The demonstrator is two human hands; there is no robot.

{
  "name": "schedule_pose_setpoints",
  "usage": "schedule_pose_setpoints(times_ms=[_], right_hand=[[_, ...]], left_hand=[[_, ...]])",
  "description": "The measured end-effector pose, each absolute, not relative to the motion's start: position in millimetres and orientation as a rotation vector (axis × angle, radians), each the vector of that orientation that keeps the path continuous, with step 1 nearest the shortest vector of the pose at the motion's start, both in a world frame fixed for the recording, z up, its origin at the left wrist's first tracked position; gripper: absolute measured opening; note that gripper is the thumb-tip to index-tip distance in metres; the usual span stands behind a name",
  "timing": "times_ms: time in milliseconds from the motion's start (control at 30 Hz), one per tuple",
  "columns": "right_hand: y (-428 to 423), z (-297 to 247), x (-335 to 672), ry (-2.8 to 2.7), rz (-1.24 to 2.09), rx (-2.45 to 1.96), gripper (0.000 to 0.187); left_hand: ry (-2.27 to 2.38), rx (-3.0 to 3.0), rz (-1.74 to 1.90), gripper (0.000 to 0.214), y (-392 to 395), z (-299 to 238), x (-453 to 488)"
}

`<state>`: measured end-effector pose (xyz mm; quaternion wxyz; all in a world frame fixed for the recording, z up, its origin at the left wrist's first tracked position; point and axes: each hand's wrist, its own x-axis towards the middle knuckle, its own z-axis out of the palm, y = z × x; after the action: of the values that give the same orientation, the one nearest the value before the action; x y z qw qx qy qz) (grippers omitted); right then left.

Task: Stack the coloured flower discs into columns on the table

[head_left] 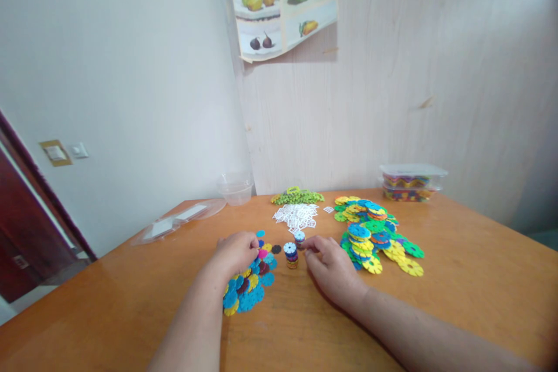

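My left hand [236, 251] rests curled on a small pile of flat plastic flower discs [250, 285] in blue, yellow and pink; its fingertips seem to pinch one at the pile's far edge. My right hand [330, 264] lies on the wooden table [457, 267] with fingers bent, thumb and forefinger closed at a short stack of discs [300, 238]. A second short stack [291, 256] with a pale top stands just in front, between my hands.
A big heap of coloured discs [377, 235] lies right of my right hand. Behind are white pieces [296, 215], green pieces [299, 196], a clear bowl [236, 188], a clear lid [178, 220] and a lidded box of coloured pieces [412, 182] by the wall.
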<state>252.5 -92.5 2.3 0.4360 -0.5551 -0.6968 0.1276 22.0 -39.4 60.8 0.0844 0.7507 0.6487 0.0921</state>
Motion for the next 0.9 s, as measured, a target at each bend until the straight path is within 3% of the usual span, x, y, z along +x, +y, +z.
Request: schedule_pose_setpoints(times_ms=[200, 700, 900], right_hand=[[-99, 2, 250, -1.810, 0.378, -1.297, 0.023], [-106, 7, 248, -1.939, 0.525, -1.291, 0.027], [-105, 4, 247, -1.932, 0.556, -1.285, 0.025]], left_hand=[[1.939, 2.283, 0.266, 0.016, -34, 59, 20], [1.970, 2.238, 0.315, 0.010, -35, 59, 22], [1.928, 2.283, 0.352, 0.020, -33, 58, 17]])
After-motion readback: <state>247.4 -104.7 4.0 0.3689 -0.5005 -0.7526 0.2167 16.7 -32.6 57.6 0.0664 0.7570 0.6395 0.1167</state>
